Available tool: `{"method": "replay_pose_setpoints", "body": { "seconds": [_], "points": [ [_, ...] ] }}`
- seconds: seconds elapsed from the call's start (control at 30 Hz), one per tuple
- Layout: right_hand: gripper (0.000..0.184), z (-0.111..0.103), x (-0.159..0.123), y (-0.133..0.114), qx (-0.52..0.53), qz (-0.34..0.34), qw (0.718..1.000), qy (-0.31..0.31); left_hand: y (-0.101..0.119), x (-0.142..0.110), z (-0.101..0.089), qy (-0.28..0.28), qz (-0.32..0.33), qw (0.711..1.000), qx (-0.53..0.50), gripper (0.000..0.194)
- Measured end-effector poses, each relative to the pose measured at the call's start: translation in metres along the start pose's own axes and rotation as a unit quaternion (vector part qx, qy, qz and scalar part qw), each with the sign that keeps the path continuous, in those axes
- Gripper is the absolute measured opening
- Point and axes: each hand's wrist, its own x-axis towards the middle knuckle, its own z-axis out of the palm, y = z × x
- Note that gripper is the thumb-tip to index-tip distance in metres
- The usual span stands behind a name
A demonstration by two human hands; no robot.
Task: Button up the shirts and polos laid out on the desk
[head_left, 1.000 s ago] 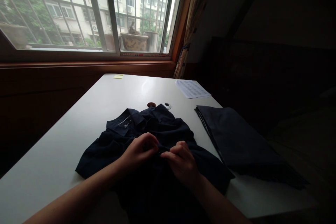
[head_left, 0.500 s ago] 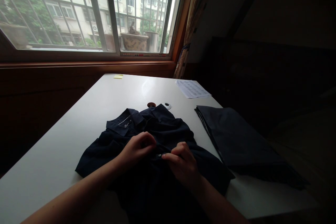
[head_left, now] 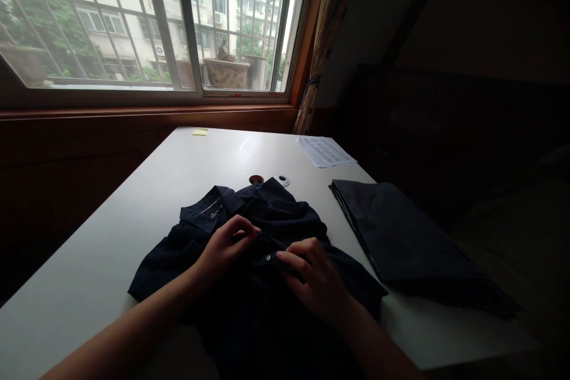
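A dark navy shirt [head_left: 294, 219] lies spread on the white table, its collar [head_left: 211, 211] at the far left with a small label inside. My left hand [head_left: 227, 243] pinches the front of the shirt below the collar, thumb and forefinger together on the fabric. Just to the right, my right hand [head_left: 312, 273] grips the shirt front too, its fingertips beside a small pale button [head_left: 268, 257]. The lower part of the shirt is very dark, and its folds are hard to make out.
Folded dark cloth [head_left: 401, 231] lies on the right of the white table [head_left: 111, 219]. Printed sheets [head_left: 326, 151] and a yellow sticky note [head_left: 200, 132] are at the far end. A round hole [head_left: 256, 179] and a white ring [head_left: 282, 180] show behind the shirt. A barred window stands beyond.
My left hand has moved slightly up and left, its thumb and forefinger now pinching the fabric. My right hand has shifted a little, and the button shows more plainly.
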Motion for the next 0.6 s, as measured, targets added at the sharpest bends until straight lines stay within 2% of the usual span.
{"method": "replay_pose_setpoints", "body": {
  "seconds": [0.13,0.43,0.6],
  "points": [
    [0.056,-0.010,0.001,0.004,-0.009,0.030,0.998,-0.061,0.002,0.001,-0.005,0.026,0.005,0.999,-0.021,0.016],
    [0.048,-0.034,-0.013,0.012,-0.088,0.107,0.982,-0.130,0.009,0.003,-0.011,0.088,0.047,0.995,-0.002,0.015],
    [0.044,-0.040,-0.025,0.020,-0.136,0.160,0.969,-0.129,0.012,0.003,-0.015,0.129,0.075,0.989,0.006,0.015]
  ]
}}
